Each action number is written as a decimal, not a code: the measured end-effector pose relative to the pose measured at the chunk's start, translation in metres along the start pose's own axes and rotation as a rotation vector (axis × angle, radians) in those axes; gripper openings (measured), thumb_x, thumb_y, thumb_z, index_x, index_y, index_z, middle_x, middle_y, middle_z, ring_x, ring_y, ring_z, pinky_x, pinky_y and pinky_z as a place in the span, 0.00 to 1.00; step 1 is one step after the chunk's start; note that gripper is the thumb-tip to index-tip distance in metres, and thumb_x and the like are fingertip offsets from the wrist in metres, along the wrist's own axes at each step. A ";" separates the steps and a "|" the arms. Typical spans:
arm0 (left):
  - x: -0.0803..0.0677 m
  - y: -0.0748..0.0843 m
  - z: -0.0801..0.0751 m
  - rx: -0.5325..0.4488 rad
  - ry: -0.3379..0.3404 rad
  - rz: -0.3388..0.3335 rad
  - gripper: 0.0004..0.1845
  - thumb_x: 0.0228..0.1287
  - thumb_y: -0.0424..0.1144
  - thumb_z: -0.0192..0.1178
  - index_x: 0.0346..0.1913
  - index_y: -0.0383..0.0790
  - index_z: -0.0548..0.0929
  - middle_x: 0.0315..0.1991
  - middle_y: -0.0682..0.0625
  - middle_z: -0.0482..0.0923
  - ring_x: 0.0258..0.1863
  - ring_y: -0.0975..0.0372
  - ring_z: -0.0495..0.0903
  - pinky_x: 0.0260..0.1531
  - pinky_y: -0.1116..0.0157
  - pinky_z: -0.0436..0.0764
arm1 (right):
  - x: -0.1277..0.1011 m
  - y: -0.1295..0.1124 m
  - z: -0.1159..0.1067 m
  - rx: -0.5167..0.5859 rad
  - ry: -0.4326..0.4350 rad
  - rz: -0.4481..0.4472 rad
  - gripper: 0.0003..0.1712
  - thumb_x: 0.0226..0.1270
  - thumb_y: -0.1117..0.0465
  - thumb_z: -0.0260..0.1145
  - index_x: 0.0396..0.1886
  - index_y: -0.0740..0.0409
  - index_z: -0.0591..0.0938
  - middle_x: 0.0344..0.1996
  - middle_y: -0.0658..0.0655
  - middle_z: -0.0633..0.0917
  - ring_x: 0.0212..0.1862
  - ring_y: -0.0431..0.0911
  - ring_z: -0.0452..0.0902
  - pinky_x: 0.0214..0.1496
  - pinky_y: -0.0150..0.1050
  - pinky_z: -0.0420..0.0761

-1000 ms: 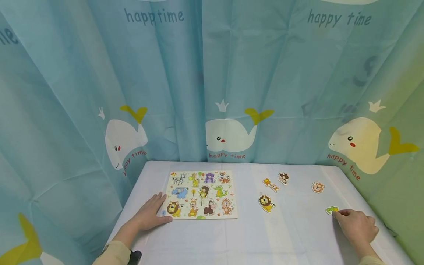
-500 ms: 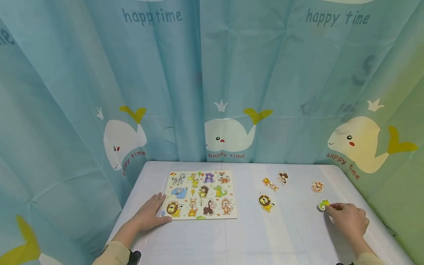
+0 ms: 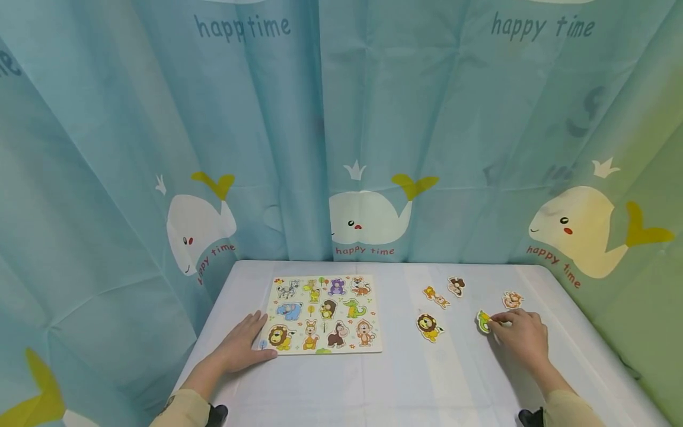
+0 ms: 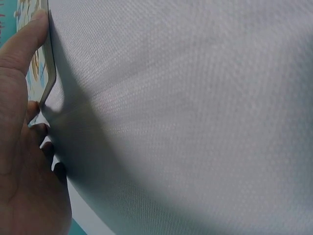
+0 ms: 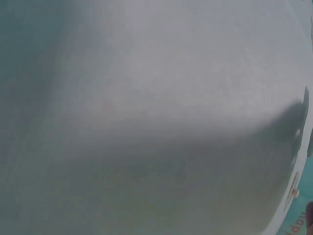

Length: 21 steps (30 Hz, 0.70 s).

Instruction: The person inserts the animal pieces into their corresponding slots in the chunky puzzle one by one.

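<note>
**Inspector:** State the right hand's condition.

**Assistant:** The right hand point(image 3: 520, 338) lies on the worktop point(image 3: 405, 379) with its fingers curled, pinching a small green puzzle piece point(image 3: 483, 321) at the fingertips. The piece touches the worktop surface, as far as the head view shows. The right wrist view shows only bare cloth, so it confirms nothing about the grip.

**Inspector:** And the left hand?

**Assistant:** The left hand point(image 3: 241, 347) lies flat, fingers straight and relaxed, holding nothing. Its fingertips press against the near left corner of the puzzle board point(image 3: 325, 314). The left wrist view shows the thumb point(image 4: 27, 41) against the board's edge.

**Inspector:** What lies about the right hand?

**Assistant:** Four loose pieces. An orange piece point(image 3: 512, 300) lies just beyond the knuckles, near the green one but apart from it. A lion piece point(image 3: 428, 327) lies to the hand's left, between it and the board. Beyond the lion lie a small orange-and-brown piece point(image 3: 436, 296) and a brown piece point(image 3: 456, 286), close together but not touching.

**Inspector:** The board's state?

**Assistant:** It lies flat, well apart from the right hand, showing rows of animal pictures. Which slots hold pieces I cannot tell.

**Inspector:** Surroundings?

**Assistant:** A blue curtain point(image 3: 341, 130) printed with whales hangs behind the worktop.
</note>
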State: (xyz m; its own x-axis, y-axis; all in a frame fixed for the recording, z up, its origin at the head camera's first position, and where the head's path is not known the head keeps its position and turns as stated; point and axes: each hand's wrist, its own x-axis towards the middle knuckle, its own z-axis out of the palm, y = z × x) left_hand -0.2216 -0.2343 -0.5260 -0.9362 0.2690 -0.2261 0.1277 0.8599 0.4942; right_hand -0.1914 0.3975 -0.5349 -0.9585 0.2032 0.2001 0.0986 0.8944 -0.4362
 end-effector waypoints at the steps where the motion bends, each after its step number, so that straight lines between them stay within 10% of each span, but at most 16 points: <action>1: 0.000 0.000 0.000 -0.001 0.000 -0.001 0.57 0.57 0.65 0.70 0.79 0.32 0.59 0.79 0.32 0.51 0.78 0.36 0.48 0.73 0.35 0.52 | 0.001 -0.001 0.001 -0.003 -0.007 0.000 0.12 0.64 0.56 0.72 0.37 0.62 0.90 0.46 0.70 0.84 0.54 0.71 0.68 0.48 0.68 0.64; 21: 0.001 0.001 -0.001 0.009 0.005 -0.003 0.57 0.56 0.64 0.71 0.79 0.33 0.60 0.79 0.33 0.52 0.78 0.36 0.48 0.73 0.34 0.53 | 0.007 0.000 0.016 0.015 -0.059 0.006 0.11 0.64 0.59 0.72 0.39 0.63 0.90 0.41 0.64 0.83 0.54 0.68 0.66 0.51 0.66 0.65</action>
State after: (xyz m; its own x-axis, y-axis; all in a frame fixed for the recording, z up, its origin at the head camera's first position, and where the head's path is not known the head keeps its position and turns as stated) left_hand -0.2221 -0.2334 -0.5251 -0.9384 0.2638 -0.2232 0.1276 0.8648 0.4856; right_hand -0.2027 0.3930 -0.5479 -0.9721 0.1841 0.1451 0.1008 0.8871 -0.4504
